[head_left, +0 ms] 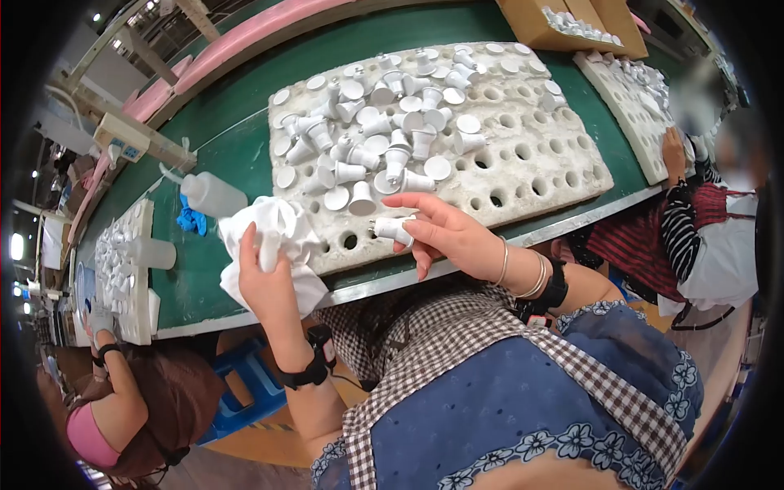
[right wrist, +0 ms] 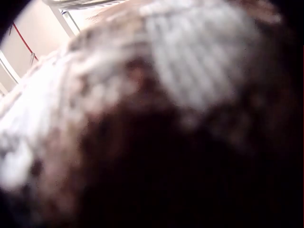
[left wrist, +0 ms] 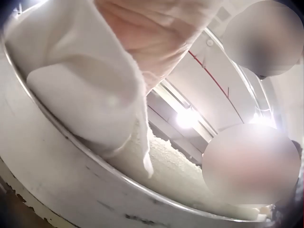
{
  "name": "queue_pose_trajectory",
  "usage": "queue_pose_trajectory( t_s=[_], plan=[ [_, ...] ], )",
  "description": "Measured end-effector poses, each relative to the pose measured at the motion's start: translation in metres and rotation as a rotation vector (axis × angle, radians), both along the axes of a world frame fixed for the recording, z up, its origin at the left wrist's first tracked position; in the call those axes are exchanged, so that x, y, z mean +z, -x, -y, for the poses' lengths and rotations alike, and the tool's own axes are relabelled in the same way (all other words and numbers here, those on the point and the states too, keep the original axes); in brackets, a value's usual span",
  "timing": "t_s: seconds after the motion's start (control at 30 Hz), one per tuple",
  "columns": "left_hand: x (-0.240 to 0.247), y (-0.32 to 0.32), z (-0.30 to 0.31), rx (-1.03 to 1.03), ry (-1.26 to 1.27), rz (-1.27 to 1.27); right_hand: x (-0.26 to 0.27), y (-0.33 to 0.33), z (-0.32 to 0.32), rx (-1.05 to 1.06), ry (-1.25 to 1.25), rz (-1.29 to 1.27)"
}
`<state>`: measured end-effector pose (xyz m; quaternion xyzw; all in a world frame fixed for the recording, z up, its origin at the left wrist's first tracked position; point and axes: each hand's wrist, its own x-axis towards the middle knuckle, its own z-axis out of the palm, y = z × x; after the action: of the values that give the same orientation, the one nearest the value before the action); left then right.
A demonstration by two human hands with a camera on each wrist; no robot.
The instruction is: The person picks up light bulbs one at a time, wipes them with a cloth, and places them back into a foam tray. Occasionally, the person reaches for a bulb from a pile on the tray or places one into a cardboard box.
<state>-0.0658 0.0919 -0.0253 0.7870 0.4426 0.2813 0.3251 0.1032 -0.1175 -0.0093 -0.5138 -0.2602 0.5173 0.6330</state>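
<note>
My left hand grips a bunched white cloth at the near left corner of a pale, hole-filled slab. In the left wrist view the cloth hangs below the palm, just over the table edge. Between the thumb and fingers of my right hand is a small white bell-shaped cup, held over the slab's front edge. Many similar white cups and round white discs lie heaped on the slab. Blurred checked fabric fills most of the right wrist view.
A squeeze bottle and a crumpled blue glove are left of the cloth, near a translucent cup. Other slabs with white parts flank mine, with a person at each. A cardboard box of parts stands at the far right.
</note>
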Motion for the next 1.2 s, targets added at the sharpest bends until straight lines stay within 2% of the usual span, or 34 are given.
queue_pose_trajectory(
  t_s=[0.07, 0.1, 0.13, 0.2, 0.23, 0.27, 0.3, 0.33, 0.4, 0.47, 0.53, 0.6, 0.67, 0.7, 0.73, 0.77, 0.83, 0.87, 0.93, 1.0, 1.03, 1.1, 1.13, 1.2],
  plan=[
    [0.001, 0.003, -0.001, 0.003, -0.176, 0.279, 0.001, 0.003, -0.009, 0.035, -0.022, 0.065],
    [0.013, 0.000, 0.013, 0.020, -0.032, 0.421, 0.001, 0.004, -0.014, 0.060, -0.020, 0.079],
    [0.018, 0.001, 0.024, 0.026, -0.042, 0.421, 0.001, 0.006, -0.018, 0.068, -0.028, 0.079],
    [0.025, 0.007, 0.044, -0.299, -0.084, 0.436, 0.003, 0.011, -0.026, 0.141, 0.016, 0.135],
    [0.030, 0.004, 0.052, -0.438, -0.235, 0.384, 0.004, 0.013, -0.028, 0.204, 0.037, 0.135],
    [0.033, -0.005, 0.059, -0.585, -0.388, 0.349, 0.011, 0.021, -0.028, 0.222, -0.021, -0.087],
    [0.029, -0.013, 0.064, -0.617, -0.452, 0.383, -0.006, 0.021, -0.031, 0.253, -0.098, -0.067],
    [0.023, -0.019, 0.066, -0.546, -0.550, 0.382, 0.003, 0.022, -0.028, 0.253, -0.076, -0.174],
    [0.011, -0.018, 0.066, -0.467, -0.434, 0.372, -0.008, 0.018, -0.025, 0.258, -0.072, -0.202],
    [-0.002, -0.017, 0.068, -0.373, 0.061, 0.576, 0.002, 0.017, -0.021, 0.311, -0.042, -0.170],
    [0.000, -0.018, 0.062, -0.409, 0.078, 0.575, -0.002, 0.015, -0.018, 0.293, -0.064, -0.167],
    [0.006, -0.022, 0.046, -0.125, -0.071, 0.579, 0.001, 0.005, -0.013, 0.287, -0.087, -0.165],
    [0.009, -0.011, 0.017, 0.017, -0.129, 0.682, 0.012, -0.020, 0.006, 0.195, -0.026, -0.073],
    [0.014, -0.005, 0.006, 0.094, -0.209, 0.654, 0.018, -0.037, 0.016, 0.185, -0.028, -0.065],
    [0.020, 0.001, -0.002, 0.176, -0.287, 0.625, 0.025, -0.062, 0.027, 0.054, 0.018, 0.031],
    [0.028, 0.005, -0.007, 0.258, -0.261, 0.580, 0.034, -0.088, 0.038, -0.072, 0.064, 0.126],
    [0.029, 0.013, -0.018, 0.284, -0.195, 0.591, 0.066, -0.135, 0.051, -0.383, 0.176, 0.219],
    [0.028, 0.017, -0.024, 0.302, -0.135, 0.594, 0.050, -0.188, 0.055, -0.502, 0.185, 0.252],
    [0.022, 0.019, -0.028, 0.321, -0.096, 0.564, 0.079, -0.259, 0.058, -0.741, 0.015, 0.384],
    [0.021, 0.019, -0.024, 0.301, -0.114, 0.549, 0.101, -0.325, 0.060, -0.872, -0.111, 0.409],
    [0.019, 0.020, -0.024, 0.298, -0.118, 0.552, 0.110, -0.337, 0.059, -0.875, -0.116, 0.409],
    [0.013, 0.023, -0.024, 0.285, -0.150, 0.481, 0.125, -0.349, 0.055, -1.119, -0.118, 0.277],
    [0.012, 0.025, -0.022, 0.287, -0.152, 0.484, 0.116, -0.351, 0.054, -1.116, -0.121, 0.279],
    [0.011, 0.028, -0.018, 0.240, -0.198, 0.455, 0.083, -0.341, 0.053, -0.882, -0.292, 0.318]
  ],
)
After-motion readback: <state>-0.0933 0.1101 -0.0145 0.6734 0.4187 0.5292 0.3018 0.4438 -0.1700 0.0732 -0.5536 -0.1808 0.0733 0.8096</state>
